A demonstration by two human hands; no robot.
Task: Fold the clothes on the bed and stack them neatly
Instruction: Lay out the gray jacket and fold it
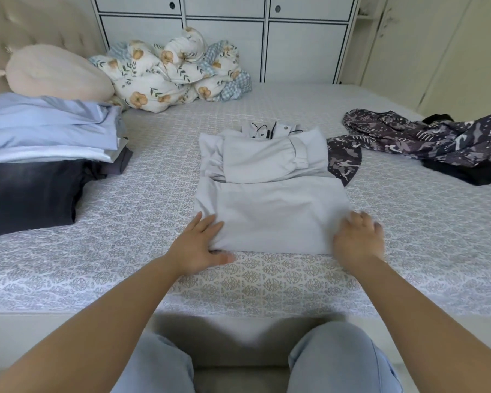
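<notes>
A light grey jacket (270, 211) lies partly folded in the middle of the bed, sleeves laid across its chest and collar pointing away from me. My left hand (200, 245) is at its near left corner, fingers on top of the fabric and thumb slipped under the hem, pinching it. My right hand (357, 239) covers the near right corner; it is blurred, with its fingers curled over the edge of the cloth. A stack of folded clothes (46, 154), pale blue on top and dark denim below, sits at the left. An unfolded dark patterned garment (425, 140) lies at the right.
A beige cushion (54, 72) and a bundled floral quilt (176, 69) lie at the head of the bed against white cupboards (224, 38). The patterned bedspread (267, 282) reaches to the near edge, where my knees are. The dark garment's sleeve touches the jacket's right side.
</notes>
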